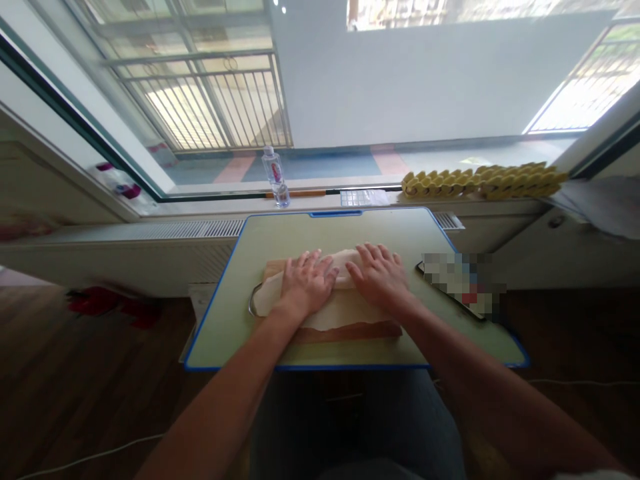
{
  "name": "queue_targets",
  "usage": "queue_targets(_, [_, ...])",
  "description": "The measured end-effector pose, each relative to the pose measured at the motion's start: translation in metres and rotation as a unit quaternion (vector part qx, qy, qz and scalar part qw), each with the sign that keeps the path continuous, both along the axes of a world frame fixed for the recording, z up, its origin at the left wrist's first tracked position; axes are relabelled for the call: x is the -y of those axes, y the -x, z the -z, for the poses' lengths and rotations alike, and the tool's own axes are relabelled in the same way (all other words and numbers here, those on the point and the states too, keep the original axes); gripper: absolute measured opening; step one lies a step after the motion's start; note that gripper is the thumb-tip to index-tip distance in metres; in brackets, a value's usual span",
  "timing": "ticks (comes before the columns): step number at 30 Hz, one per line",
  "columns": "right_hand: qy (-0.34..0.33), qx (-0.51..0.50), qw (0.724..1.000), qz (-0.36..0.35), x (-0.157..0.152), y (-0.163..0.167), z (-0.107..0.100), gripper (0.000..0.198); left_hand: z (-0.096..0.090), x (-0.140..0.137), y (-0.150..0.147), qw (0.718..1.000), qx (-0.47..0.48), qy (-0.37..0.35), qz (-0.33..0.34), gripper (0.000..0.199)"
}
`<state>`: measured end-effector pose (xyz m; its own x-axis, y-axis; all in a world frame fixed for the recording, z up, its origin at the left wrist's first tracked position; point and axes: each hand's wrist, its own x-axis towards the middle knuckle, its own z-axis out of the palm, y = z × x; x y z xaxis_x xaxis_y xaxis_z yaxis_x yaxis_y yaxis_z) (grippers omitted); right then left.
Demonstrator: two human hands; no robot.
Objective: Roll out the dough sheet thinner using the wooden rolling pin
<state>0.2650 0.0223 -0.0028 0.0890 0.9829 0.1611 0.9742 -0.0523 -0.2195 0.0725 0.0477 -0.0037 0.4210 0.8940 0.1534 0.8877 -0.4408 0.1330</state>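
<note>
A thin, pale sheet that looks like rolled-out dough (330, 317) covers most of a wooden board (345, 335) and overhangs its left end. My left hand (307, 283) lies palm down on the sheet's left half, fingers spread. On the right half rests my right hand (381, 277), also palm down with fingers apart. Between the hands a raised fold or ridge (345, 283) crosses the sheet; whether anything is under it I cannot tell. A curved metal handle (253, 301) sticks out at the board's left end. Neither hand grasps anything.
The board lies on a small light-green table (390, 230) with a blue rim. A phone-like slab (450, 287), partly blurred out, lies at its right edge. Behind, the windowsill holds a clear bottle (276, 179), a white packet (364, 198) and yellow egg-carton-like trays (480, 181).
</note>
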Motion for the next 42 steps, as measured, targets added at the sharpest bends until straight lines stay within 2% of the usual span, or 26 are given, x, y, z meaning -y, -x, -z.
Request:
queue_targets(3, [-0.046,0.027,0.998,-0.019,0.043,0.008,0.005,0.059,0.004,0.039,0.009,0.999,0.025,-0.018,0.016,0.057])
queue_targets(7, [-0.080,0.011,0.995,-0.066,0.096,0.010,0.015,0.054,0.011,0.090,0.023,0.997,0.059,-0.034,0.023,0.053])
queue_targets(11, [-0.108,-0.034,0.988,-0.108,0.115,0.001,0.022,0.041,0.011,0.111,0.027,0.994,0.101,-0.034,0.003,0.033])
queue_targets(16, [-0.111,-0.090,0.976,-0.166,0.092,0.004,0.013,0.033,0.001,0.104,0.042,0.991,0.121,-0.053,-0.014,0.026])
queue_targets(20, [-0.086,-0.117,0.968,-0.206,0.062,0.030,-0.002,0.032,0.001,0.093,0.075,0.988,0.127,-0.076,-0.036,0.024])
queue_targets(23, [-0.054,-0.099,0.969,-0.220,0.038,0.056,-0.011,0.033,0.004,0.083,0.098,0.988,0.118,-0.075,-0.067,0.023])
queue_targets(26, [-0.025,-0.050,0.978,-0.199,0.018,0.079,-0.010,0.041,0.004,0.075,0.110,0.988,0.107,-0.063,-0.093,0.020])
queue_targets(29, [-0.003,0.003,0.986,-0.167,0.003,0.092,-0.004,0.052,0.002,0.071,0.109,0.987,0.095,-0.059,-0.113,0.022])
queue_targets(34, [0.010,0.048,0.987,-0.153,-0.013,0.100,0.003,0.062,0.002,0.062,0.093,0.985,0.060,-0.062,-0.150,0.039])
queue_targets(42, [0.024,0.056,0.986,-0.153,-0.057,0.112,-0.003,0.063,0.000,0.014,0.093,0.982,0.020,-0.033,-0.184,0.049])
